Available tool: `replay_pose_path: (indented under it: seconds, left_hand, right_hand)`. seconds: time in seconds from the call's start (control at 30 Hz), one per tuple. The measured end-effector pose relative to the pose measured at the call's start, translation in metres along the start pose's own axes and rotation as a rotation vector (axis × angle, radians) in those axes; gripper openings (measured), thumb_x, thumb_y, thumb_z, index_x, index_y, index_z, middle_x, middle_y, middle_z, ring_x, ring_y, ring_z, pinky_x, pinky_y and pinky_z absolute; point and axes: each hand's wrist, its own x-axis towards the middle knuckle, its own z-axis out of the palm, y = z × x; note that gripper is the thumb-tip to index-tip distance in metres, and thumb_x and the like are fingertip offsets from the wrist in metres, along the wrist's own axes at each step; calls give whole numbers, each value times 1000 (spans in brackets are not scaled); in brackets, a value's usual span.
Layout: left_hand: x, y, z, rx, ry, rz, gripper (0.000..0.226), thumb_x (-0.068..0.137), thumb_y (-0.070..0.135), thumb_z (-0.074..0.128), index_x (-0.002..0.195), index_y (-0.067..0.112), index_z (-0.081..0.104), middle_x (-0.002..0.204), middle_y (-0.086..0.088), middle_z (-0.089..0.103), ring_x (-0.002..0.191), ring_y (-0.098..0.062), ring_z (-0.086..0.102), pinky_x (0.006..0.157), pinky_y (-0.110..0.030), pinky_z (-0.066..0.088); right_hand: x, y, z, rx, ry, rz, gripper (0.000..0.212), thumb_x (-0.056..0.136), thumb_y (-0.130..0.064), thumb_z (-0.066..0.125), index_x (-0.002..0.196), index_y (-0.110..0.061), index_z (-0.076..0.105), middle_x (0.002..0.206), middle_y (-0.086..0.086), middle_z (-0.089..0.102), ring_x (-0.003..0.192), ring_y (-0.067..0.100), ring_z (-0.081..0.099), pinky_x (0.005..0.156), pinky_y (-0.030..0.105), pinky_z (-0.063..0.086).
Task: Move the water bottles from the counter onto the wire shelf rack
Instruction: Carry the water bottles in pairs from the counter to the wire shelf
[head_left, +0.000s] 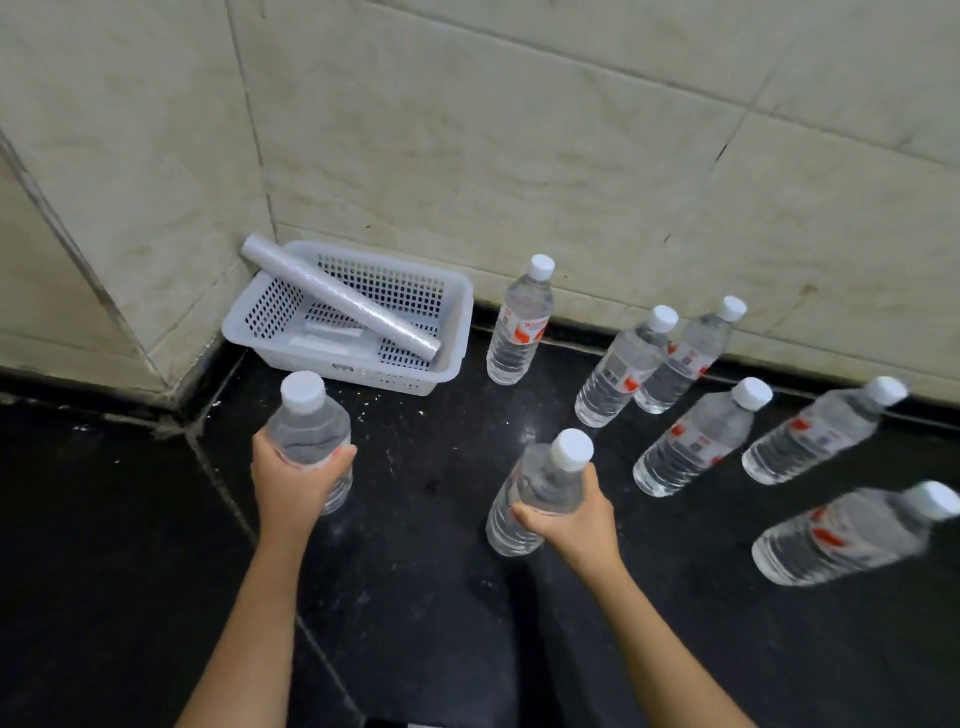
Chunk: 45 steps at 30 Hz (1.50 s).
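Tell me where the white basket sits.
Head view, upper left: the white basket sits on the black counter in the wall corner, left of the nearest standing bottle.

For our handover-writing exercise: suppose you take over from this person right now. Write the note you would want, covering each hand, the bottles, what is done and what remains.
Left hand: grips a water bottle round its middle.
Right hand: grips a second bottle below its shoulder. Whether either is off the counter is unclear.
Six other bottles stand on the counter, right of the white basket.
Wire shelf rack: not in view.
Done: two bottles gripped.
Left: carry these two to the rack, then the six.
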Motion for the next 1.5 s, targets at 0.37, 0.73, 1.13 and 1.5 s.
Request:
replay_pose_path:
  seconds: [0.37,0.73,1.13,1.5]
  left_hand:
    - [-102,6,23,-26,-19,-22,76,62,4,81,124,11,39,121,-11,54,104,-25,54,91,-40,44]
    - [-307,18,135,-116,-360,-17,57,63,2,79,109,19,51,103,-7,61,87,-23,59,78,-33,44]
    - [-455,56,277,-34,-981,155,62,57,7,84,110,21,55,99,1,67,86,-15,64,74,-30,48]
    - [-555,60,432,-39,-1225,119,55,51,19,81,98,32,56,97,4,67,84,-12,64,72,-29,48]
  right_hand:
    - [-71,50,-78,125,-33,50,60,40,-35,77,94,-38,50,88,-18,64,79,-15,59,59,4,44]
    - [-164,149,-245,134,277,132,69,34,-50,71,99,-39,49,88,-21,61,87,8,61,75,25,46]
    - [-268,238,-377,319,791,341,61,37,-42,75,93,-32,54,89,-14,66,86,13,64,77,33,50]
    - [-265,305,-499,297,977,457,72,35,-43,73,103,-28,56,94,-12,67,88,10,65,78,35,54]
